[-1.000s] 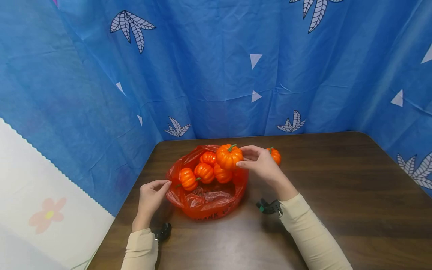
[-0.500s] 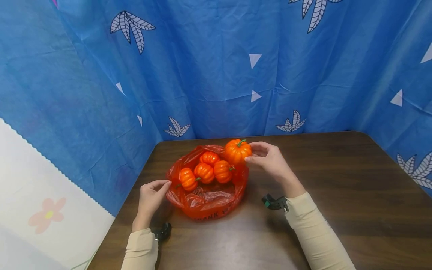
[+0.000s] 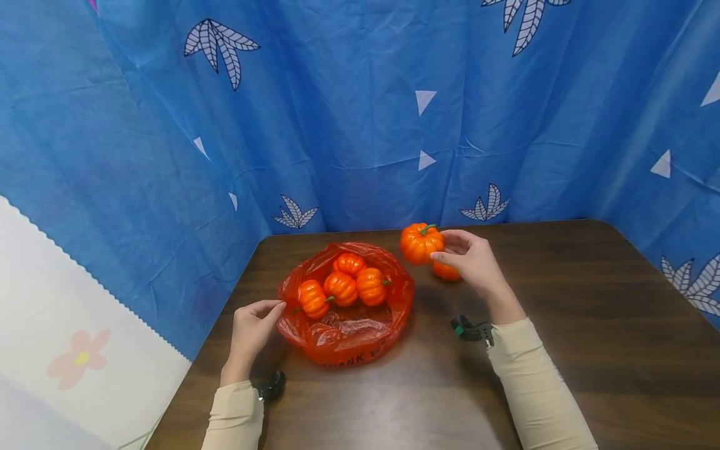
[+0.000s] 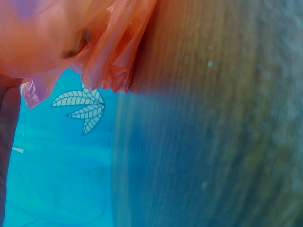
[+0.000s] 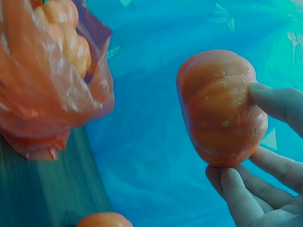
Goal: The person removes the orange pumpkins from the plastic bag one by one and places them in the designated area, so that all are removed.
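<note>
My right hand [image 3: 477, 265] holds a small orange pumpkin [image 3: 420, 244] with a green stem, up to the right of the red plastic bag [image 3: 337, 356]. In the right wrist view the thumb and fingers pinch the pumpkin [image 5: 220, 109] at its side. My left hand [image 3: 252, 331] pinches the left rim of the bag between thumb and fingertips. The bag's mouth is spread wide, and several small pumpkins [image 3: 340, 288] lie inside it. In the left wrist view the crumpled bag [image 4: 113, 52] fills the upper left corner.
Another pumpkin [image 3: 447, 271] sits on the brown wooden table [image 3: 590, 312], partly behind the held one. A blue patterned curtain [image 3: 365, 125] hangs along the back edge. White cloth [image 3: 67, 300] with a flower print is at the left.
My right hand has lifted the pumpkin away from over the bag, up and to the right, in front of the pumpkin on the table. The left hand stays at the rim.
</note>
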A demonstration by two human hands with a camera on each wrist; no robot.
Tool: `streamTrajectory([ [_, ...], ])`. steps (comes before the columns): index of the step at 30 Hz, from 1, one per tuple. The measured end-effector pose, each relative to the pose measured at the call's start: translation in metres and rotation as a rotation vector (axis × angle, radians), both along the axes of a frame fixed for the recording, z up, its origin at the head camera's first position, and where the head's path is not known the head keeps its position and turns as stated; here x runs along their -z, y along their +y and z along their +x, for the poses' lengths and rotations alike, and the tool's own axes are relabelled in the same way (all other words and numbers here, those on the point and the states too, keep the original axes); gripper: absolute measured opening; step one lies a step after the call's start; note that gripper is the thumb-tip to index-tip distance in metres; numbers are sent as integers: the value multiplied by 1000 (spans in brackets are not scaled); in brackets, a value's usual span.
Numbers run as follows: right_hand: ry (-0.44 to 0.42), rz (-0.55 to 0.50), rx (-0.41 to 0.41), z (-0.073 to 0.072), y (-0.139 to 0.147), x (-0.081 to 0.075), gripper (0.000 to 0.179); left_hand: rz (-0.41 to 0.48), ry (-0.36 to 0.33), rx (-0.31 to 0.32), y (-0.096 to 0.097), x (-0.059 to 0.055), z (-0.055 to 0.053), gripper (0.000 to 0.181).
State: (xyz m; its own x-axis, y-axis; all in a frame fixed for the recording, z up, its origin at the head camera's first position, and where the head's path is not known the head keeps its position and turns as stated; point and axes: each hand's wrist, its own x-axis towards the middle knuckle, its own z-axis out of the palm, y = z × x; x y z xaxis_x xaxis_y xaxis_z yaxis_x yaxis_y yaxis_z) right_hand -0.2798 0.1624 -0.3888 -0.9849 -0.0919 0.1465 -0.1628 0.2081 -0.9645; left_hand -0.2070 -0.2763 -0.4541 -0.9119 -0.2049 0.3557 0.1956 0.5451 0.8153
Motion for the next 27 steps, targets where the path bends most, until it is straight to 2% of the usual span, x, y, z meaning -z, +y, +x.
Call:
streamTrajectory([
  [14,-43,13,92,-8,26,12,63,-6,13,8,-2,1,0,18],
  [27,-99,23,145,-7,47,15,71,28,-6,15,-2,-1,1,21],
])
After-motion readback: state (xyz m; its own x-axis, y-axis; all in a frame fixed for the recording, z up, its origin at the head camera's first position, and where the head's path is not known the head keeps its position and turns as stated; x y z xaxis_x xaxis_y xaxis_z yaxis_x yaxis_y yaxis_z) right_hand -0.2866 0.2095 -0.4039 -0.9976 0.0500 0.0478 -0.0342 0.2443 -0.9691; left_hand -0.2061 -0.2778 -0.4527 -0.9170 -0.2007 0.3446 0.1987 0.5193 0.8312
